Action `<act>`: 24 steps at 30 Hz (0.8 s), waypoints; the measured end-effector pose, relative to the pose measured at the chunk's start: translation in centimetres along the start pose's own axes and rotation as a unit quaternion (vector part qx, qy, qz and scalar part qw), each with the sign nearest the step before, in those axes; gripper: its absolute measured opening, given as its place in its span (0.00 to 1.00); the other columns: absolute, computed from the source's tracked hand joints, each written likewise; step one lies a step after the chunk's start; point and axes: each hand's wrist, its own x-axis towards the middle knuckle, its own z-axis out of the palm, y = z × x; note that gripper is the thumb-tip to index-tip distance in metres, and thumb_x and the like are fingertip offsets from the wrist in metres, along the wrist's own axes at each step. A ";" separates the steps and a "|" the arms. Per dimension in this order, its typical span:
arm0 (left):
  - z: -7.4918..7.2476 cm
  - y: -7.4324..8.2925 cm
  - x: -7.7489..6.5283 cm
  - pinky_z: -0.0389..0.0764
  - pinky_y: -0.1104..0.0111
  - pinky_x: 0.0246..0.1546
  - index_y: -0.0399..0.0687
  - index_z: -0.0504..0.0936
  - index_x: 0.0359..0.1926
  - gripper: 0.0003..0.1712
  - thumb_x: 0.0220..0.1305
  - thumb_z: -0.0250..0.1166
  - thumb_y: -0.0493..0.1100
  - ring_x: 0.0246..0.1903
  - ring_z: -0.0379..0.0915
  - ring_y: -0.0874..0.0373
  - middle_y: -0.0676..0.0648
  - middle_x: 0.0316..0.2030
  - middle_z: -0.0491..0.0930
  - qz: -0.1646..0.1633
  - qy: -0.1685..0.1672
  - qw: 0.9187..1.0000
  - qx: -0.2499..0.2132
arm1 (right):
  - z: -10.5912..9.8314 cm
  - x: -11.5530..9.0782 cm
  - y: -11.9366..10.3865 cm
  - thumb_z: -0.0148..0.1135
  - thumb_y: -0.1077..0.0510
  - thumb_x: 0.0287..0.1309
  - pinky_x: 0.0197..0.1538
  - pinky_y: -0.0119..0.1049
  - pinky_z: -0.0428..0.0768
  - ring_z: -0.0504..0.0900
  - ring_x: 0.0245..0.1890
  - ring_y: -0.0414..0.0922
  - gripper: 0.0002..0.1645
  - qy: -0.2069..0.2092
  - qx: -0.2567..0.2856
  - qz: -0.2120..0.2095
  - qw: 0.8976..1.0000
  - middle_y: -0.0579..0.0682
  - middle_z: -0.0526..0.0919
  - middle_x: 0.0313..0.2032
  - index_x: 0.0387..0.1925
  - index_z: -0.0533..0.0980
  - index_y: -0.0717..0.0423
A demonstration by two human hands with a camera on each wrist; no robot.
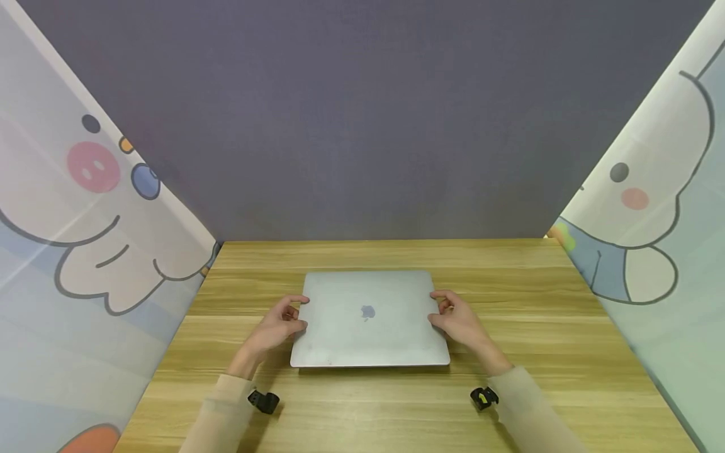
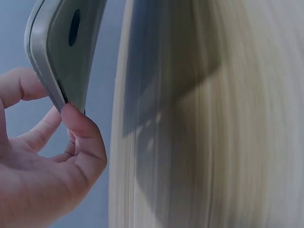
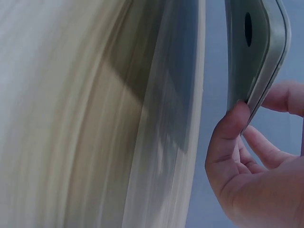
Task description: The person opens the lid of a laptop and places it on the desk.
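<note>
Left hand point(image 1: 275, 326) and right hand point(image 1: 461, 322) each pinch a short side of the closed laptop point(image 1: 368, 343) | laptop midway between them, long axis running hand to hand, neither nearer | raised clear of tabletop point(image 1: 362, 409) | grey wall point(image 1: 362, 126) beyond.

There is one laptop point(image 1: 362, 343) in the lower middle of the head view, with one logo point(image 1: 368, 311) on its lid. Two hands appear: one left hand point(image 1: 272, 328) left of centre, one right hand point(image 1: 463, 322) right of centre. Two sleeves, a left sleeve point(image 1: 219, 412) and a right sleeve point(image 1: 532, 406), reach the bottom edge, with two small black devices, one near the left cuff point(image 1: 264, 401) and one near the right. One table point(image 1: 368, 409) fills the lower frame, one grey panel point(image 1: 362, 126) the upper middle. Two printed sheets stand at the sides, one left sheet point(image 1: 28, 352), one right sheet point(image 1: 699, 333).
</note>
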 end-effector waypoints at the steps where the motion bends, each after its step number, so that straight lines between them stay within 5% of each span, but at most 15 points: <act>1: 0.2 0.0 0.1 0.75 0.65 0.32 0.47 0.73 0.66 0.30 0.63 0.68 0.34 0.37 0.64 0.52 0.43 0.39 0.65 -0.001 0.001 1.000 -0.003 | -0.2 0.0 0.2 0.65 0.67 0.58 0.22 0.29 0.71 0.67 0.21 0.39 0.32 0.001 -0.004 0.000 1.000 0.55 0.68 0.38 0.64 0.71 0.64; 24: 3.9 0.1 1.8 0.75 0.66 0.28 0.44 0.75 0.63 0.29 0.59 0.68 0.31 0.32 0.64 0.53 0.43 0.36 0.66 0.012 -0.013 1.000 -0.015 | -3.3 -0.7 2.0 0.69 0.65 0.58 0.24 0.29 0.72 0.67 0.22 0.38 0.34 0.007 -0.052 -0.026 0.998 0.54 0.70 0.37 0.65 0.69 0.69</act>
